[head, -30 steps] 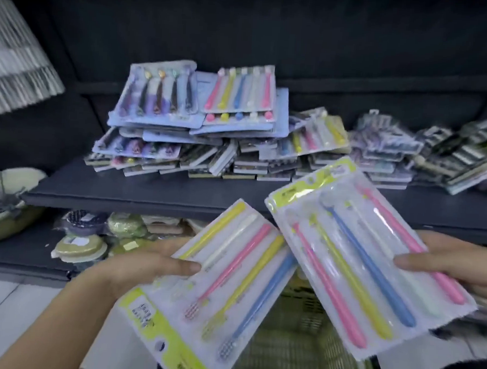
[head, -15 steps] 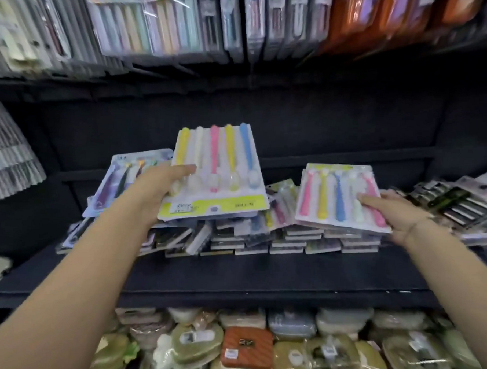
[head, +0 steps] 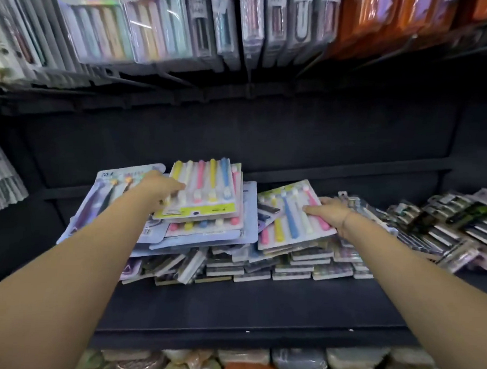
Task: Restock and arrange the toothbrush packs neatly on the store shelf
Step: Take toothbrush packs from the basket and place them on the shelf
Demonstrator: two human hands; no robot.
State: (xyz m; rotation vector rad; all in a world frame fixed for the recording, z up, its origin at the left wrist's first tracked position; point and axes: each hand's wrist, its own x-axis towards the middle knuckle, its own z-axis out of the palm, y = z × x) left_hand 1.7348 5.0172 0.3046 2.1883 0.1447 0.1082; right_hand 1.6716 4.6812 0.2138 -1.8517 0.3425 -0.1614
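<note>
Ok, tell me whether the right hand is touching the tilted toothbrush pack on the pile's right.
Touching. The head view shows the right hand with its thumb lying flat on top of the tilted toothbrush pack, with no gap between them.

No legible text: print on toothbrush packs (head: 208,194) and hanging packages (head: 148,32) too blurred.

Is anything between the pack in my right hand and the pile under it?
Nothing visible. The right hand pinches the tilted pack, already resting on the right pile; the left hand grips the yellow-label pack atop the left pile.
</note>
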